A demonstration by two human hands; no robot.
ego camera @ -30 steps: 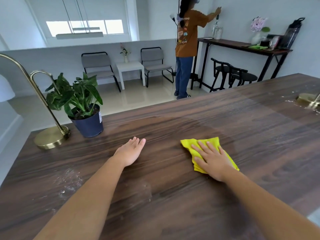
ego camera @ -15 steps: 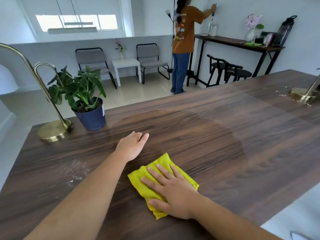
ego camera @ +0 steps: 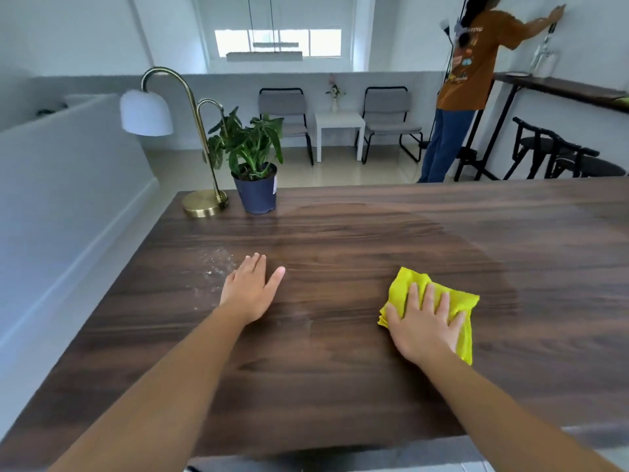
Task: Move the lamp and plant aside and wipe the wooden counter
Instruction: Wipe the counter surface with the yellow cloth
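counter point(ego camera: 340, 386) fills the near view; lamp point(ego camera: 204, 207) and plant point(ego camera: 253, 158) stand together at its far left corner. left hand point(ego camera: 248, 289) lies flat, open, beside white crumbs point(ego camera: 216, 264). right hand point(ego camera: 425, 327) presses flat on yellow cloth point(ego camera: 463, 301).

Dark brown bench point(ego camera: 374, 240), streaked end to end with lighter wood grain, and a pale whitish speckle point(ego camera: 218, 264) dusting one patch, possibly powder. Bright yellow cloth point(ego camera: 408, 284) under the right hand point(ego camera: 423, 330), solid colour, no print. Over in the corner: brass-gold lamp point(ego camera: 202, 206) with a white shade, and a deep green plant point(ego camera: 250, 144) in a navy pot point(ego camera: 257, 195) bearing a small white label.
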